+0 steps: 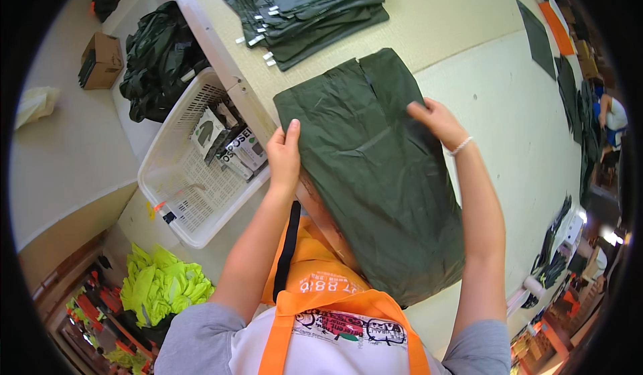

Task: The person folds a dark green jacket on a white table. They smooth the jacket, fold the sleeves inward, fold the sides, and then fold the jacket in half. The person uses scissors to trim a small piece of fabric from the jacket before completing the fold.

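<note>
A large dark green folded garment [375, 174] of smooth, slightly shiny cloth lies across the table in front of me, its near end reaching the table's edge by my apron. Its surface shows creases, and a short slit runs down from its far edge. My left hand [284, 155] grips its left side, thumb on top, the other fingers mostly hidden. On the right side, my right hand [439, 123] pinches the edge, slightly blurred, its fingers partly out of sight. A stack of similar dark green folded garments [315, 13] with small white labels lies beyond.
Left of the table stands a white plastic basket [157, 174] holding printed packets. Behind it is a heap of dark green cloth [157, 56] and a cardboard box [104, 60]. Bright yellow garments [161, 284] are piled at lower left. A person [613, 117] is at the far right.
</note>
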The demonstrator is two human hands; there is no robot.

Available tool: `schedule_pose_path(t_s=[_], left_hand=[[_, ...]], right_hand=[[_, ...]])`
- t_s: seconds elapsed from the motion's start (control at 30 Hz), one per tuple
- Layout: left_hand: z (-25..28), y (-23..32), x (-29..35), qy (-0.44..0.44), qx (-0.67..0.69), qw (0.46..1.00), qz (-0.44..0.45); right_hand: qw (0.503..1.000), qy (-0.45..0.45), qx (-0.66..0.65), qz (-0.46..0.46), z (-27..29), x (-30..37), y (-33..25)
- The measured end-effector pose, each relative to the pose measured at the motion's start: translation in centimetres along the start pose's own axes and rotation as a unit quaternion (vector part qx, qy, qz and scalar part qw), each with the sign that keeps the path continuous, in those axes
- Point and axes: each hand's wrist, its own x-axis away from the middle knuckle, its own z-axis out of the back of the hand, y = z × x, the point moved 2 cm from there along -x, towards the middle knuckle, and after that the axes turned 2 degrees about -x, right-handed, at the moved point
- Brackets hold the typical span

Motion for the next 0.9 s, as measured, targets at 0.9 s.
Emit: schedule_pose_path(t_s=[0.9], left_hand=[[-1.8,4.2,2.6,-0.130,0.087,0.966,0.204]], right_hand=[[0.973,-0.117,-0.199,-0.023,2.3,0.2,-1.9]])
